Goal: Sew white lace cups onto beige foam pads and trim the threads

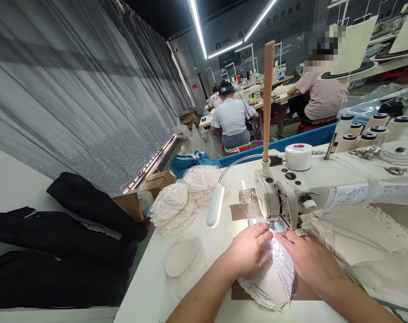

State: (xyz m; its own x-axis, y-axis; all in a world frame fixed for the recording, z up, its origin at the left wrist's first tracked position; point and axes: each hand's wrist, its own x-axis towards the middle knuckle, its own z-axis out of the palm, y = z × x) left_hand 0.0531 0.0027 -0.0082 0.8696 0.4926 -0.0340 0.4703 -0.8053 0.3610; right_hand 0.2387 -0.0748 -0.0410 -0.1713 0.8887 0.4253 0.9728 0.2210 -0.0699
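A beige fabric piece with white lace lies under the needle area of a white sewing machine. My left hand presses on its left side, thumb and fingers closed on the lace just before the presser foot. On the right edge of the same piece, my right hand has its thumb and fingers drawn together, their tips close to the foot. Its lower end spreads toward me over a brown patch on the table. The fabric under my fingertips is partly hidden.
Stacked lace ovals lie left of the machine, with a plain beige oval nearer me. A lamp on a bent neck hangs beside the needle. More lace fabric lies right; thread cones stand behind. Other people sit sewing beyond.
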